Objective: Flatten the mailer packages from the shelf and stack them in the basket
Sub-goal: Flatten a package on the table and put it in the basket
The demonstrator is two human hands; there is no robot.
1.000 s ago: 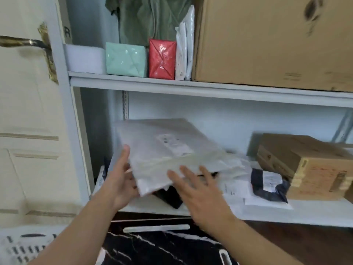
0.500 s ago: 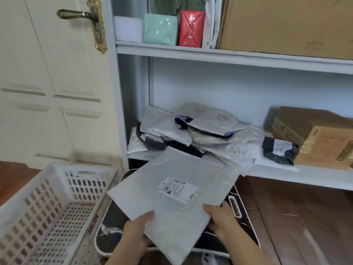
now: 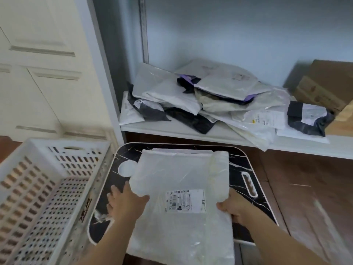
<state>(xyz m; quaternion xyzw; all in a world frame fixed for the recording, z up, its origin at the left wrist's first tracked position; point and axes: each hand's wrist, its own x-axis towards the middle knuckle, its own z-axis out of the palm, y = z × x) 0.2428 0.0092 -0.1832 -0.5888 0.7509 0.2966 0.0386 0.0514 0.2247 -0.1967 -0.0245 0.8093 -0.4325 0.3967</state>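
Note:
A large white mailer package (image 3: pixel 177 176) with a printed label lies on a small black marble-pattern table (image 3: pixel 246 169) below the shelf. My left hand (image 3: pixel 125 202) grips its left edge, thumb on top. My right hand (image 3: pixel 232 206) grips its right edge, thumb on top. A heap of several white, grey and black mailers (image 3: pixel 206 100) lies on the white shelf (image 3: pixel 286 144) behind. The white perforated basket (image 3: pixel 44 180) stands at the left, beside the table, with nothing visible inside.
Cardboard boxes (image 3: pixel 324 87) sit at the right end of the shelf. A cream panelled door (image 3: pixel 42 64) is at the left. Brown wooden floor (image 3: pixel 309 197) lies to the right of the table.
The white mailer came off the shelf heap, moved down toward me, and now lies on the black table. Both hands shifted to its side edges. My view tilted down.

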